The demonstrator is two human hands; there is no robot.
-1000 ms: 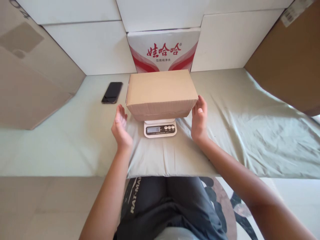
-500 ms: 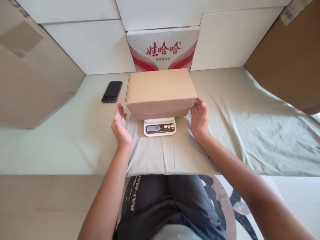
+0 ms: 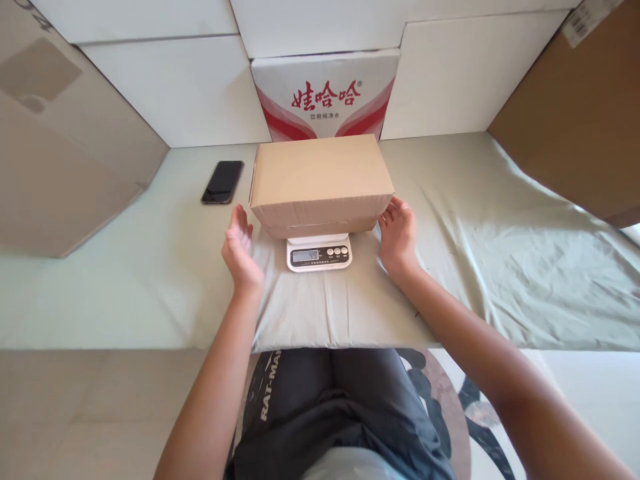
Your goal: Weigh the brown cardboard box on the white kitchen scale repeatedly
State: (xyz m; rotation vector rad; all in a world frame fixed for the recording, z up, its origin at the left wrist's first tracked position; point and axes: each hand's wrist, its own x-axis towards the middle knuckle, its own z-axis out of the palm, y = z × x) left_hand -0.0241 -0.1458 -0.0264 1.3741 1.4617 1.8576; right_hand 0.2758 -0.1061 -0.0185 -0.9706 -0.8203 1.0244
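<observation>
A brown cardboard box (image 3: pixel 320 172) rests on a small white digital scale (image 3: pixel 295 267), whose display and row of buttons stick out in front of it. The display seems to read 49. My left hand (image 3: pixel 240 248) is upright on the cloth just left of the box, fingers extended and apart from it. On the other side, my right hand (image 3: pixel 399 237) lies by the box's right front corner, its fingers stretched out; whether the fingertips touch the cardboard I cannot tell. Neither hand grips anything.
A black phone (image 3: pixel 223 182) lies left of the box on the pale green cloth (image 3: pixel 150 287). White boxes (image 3: pixel 170 93) and one with red lettering (image 3: pixel 325 100) form a wall behind. Large brown cartons (image 3: pixel 75 153) flank the left and right sides.
Both hands stay beside the box, with no clear movement. The whole view has shifted very slightly; box, scale and phone keep their places.
</observation>
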